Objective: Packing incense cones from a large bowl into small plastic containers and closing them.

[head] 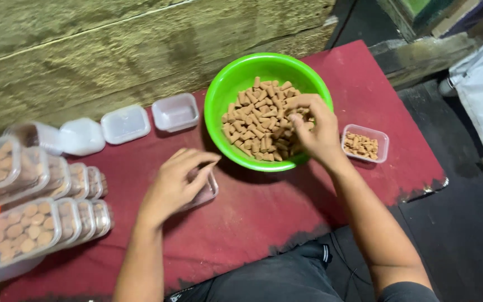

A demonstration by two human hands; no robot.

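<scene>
- While the right hand (315,130) dips into the round bright-green plastic bowl (219,106), its fingers (300,102) are curled and bunched over the heap of small tan cone-shaped pieces (255,126); they look pinched on a few pieces, though what exactly they have hold of is hidden beneath them.
- The left hand (175,184) rests on a small clear rectangular plastic tub (209,191) that lies on the dark red cloth-covered surface (264,218) just in front of the bowl. Its fingers (199,160) are loosely bent and spread over the tub's top, seemingly steadying it so that it does not slide; they are not clamped around it.
- That tub sits close under the bowl's near rim, a short reach for the right hand, which would explain its place there.
- To the right of the bowl stands another clear tub (365,144), open and partly filled with the same tan pieces.
- Behind the left hand, along the rough wooden wall (113,50), a row of empty clear tubs and lids (127,124) waits within reach.
- At the far left, filled and lidded tubs (26,226) stand on edge in stacked rows, kept apart from the empty ones.
- The person's dark-trousered knee (275,277) shows at the lower edge.
</scene>
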